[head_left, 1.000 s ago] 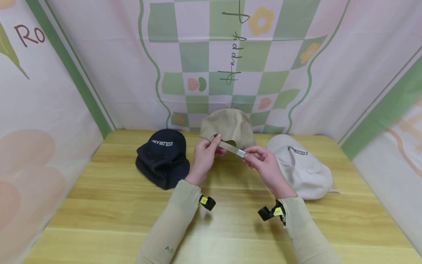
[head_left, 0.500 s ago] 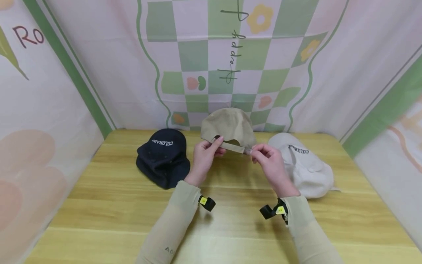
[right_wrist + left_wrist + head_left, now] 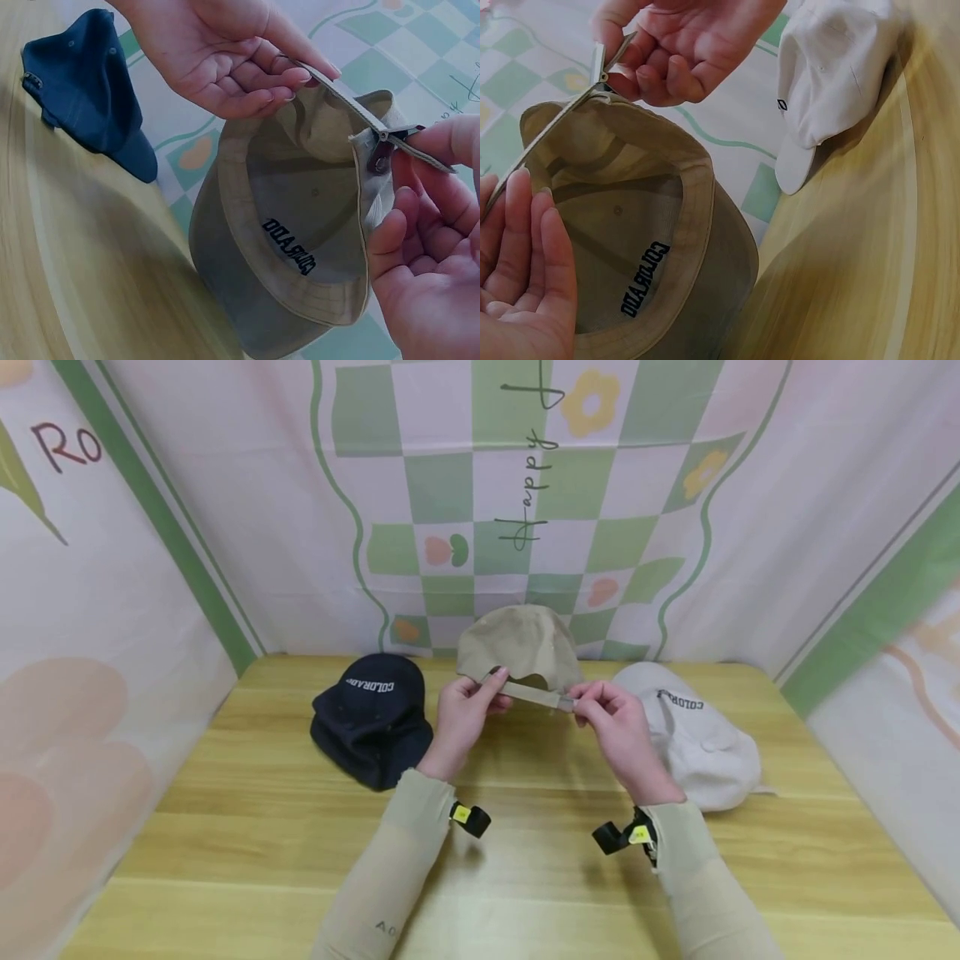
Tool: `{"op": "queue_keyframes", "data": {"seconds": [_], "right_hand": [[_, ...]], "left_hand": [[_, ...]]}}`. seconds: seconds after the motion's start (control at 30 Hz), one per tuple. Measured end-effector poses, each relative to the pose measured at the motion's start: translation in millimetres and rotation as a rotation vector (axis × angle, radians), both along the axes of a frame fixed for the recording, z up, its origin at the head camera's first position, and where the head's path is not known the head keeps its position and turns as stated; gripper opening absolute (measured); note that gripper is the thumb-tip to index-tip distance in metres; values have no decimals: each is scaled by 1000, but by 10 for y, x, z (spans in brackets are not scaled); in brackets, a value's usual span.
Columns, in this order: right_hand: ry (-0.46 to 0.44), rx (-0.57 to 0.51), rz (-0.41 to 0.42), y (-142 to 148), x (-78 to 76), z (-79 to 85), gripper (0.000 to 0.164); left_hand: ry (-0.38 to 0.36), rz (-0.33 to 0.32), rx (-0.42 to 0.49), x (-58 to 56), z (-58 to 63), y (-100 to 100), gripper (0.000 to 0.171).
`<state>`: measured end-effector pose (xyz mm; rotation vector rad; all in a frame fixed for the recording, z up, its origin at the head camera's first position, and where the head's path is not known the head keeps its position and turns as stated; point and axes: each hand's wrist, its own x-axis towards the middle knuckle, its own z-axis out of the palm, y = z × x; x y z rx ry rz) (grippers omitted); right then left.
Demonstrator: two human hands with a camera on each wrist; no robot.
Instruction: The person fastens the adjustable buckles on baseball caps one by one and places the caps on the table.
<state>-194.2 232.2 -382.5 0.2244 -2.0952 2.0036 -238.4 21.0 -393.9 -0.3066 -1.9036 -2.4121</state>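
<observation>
A khaki baseball cap [image 3: 517, 639] is held up over the far part of the table, its back opening towards me. Across that opening runs its fabric strap [image 3: 531, 695]. My left hand [image 3: 462, 718] pinches the strap's left part between thumb and fingers. At the other end, my right hand [image 3: 617, 735] pinches the strap by its metal buckle [image 3: 397, 133]. The strap is stretched straight between both hands. In the right wrist view a loose strap end sticks out past the right fingers [image 3: 431, 176]. Inside the cap, the reverse of dark lettering shows.
A navy cap [image 3: 367, 710] lies on the wooden table [image 3: 525, 893] to the left, and a white cap [image 3: 697, 743] lies to the right. Behind stands a checked, flower-printed cloth backdrop [image 3: 502, 485]; more printed cloth [image 3: 112, 610] rises at both sides.
My right hand has shifted slightly right along with the buckle end of the strap, which now lies flatter. The left hand keeps its pinch in nearly the same place.
</observation>
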Motion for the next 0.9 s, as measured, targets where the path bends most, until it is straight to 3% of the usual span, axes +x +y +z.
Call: {"op": "queue_keyframes", "data": {"seconds": [0.9], "right_hand": [[-12, 11, 73, -5, 15, -22, 13]], "left_hand": [[47, 2, 3, -19, -47, -19, 28]]}}
